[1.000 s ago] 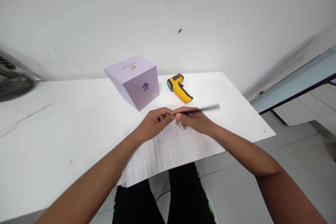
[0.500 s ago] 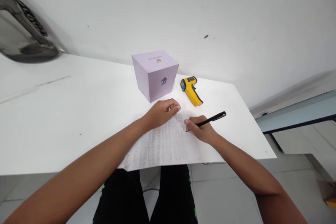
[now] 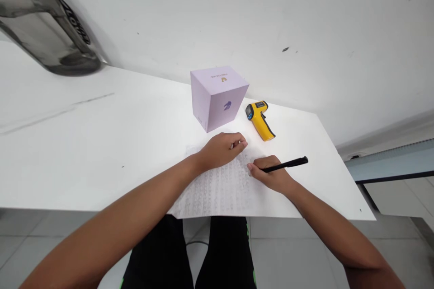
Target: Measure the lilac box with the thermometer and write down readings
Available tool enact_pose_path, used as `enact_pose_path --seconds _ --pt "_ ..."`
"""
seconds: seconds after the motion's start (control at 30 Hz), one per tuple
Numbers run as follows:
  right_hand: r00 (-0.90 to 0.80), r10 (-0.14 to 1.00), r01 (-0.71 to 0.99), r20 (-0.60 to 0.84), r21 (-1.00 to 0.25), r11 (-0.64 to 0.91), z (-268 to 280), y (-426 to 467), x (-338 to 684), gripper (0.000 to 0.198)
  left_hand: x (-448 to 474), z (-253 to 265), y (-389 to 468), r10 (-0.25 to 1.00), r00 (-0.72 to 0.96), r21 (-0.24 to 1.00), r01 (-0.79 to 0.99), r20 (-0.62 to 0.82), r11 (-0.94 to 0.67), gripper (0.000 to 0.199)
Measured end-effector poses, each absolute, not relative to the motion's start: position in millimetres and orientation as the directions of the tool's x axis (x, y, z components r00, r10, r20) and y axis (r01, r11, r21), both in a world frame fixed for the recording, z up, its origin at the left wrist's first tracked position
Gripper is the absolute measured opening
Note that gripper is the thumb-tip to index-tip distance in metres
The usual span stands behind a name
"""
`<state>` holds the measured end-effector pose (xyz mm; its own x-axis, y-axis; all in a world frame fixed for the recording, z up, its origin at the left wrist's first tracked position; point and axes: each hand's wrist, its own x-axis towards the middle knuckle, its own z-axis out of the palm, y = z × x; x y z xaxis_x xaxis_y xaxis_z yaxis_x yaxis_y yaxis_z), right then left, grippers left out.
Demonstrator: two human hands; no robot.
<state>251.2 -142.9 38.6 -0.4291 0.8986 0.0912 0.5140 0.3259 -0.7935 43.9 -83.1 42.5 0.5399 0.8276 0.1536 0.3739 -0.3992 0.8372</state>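
A sheet of paper (image 3: 217, 192) covered in rows of handwriting lies at the front edge of the white table. My left hand (image 3: 224, 148) rests across its upper part, fingers curled in and thumb against them, with nothing seen in the grasp. In my right hand (image 3: 271, 175) is a black pen (image 3: 291, 163), pinched close to its tip and slanting up to the right. The tip is mostly hidden by the fingers, at the paper's right side. Just beyond the hands lies a yellow infrared thermometer (image 3: 262, 125), its handle toward me.
A lilac box (image 3: 220, 99) stands behind my left hand. At the far left a large clear bottle (image 3: 64, 36) stands near the wall (image 3: 217, 13). The white table (image 3: 84, 153) ends at a slanted right edge, with a light-blue panel (image 3: 400, 158) beyond.
The view has swung left, so the box, thermometer and hands appear farther right and more of the bottle shows. Both hands keep nearly the same place on the paper, pen still held.
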Motion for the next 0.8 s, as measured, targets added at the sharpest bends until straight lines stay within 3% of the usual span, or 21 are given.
enact_pose_path --seconds 0.37,0.6,0.8 --pt "-0.38 0.914 0.53 0.144 -0.776 0.343 40.2 -143.6 249.8 0.05 45.7 44.0 -82.1 0.813 0.563 0.798 0.419 0.146 -0.433 0.029" --pt "-0.436 0.894 0.496 0.101 -0.802 0.333 39.3 -142.1 252.4 0.051 46.0 42.9 -82.6 0.814 0.566 0.787 0.442 0.127 -0.43 0.029" --pt "-0.387 0.918 0.503 0.085 -0.815 0.287 41.1 -141.9 251.2 0.05 46.0 44.0 -83.0 0.813 0.57 0.772 0.461 0.119 -0.437 0.029"
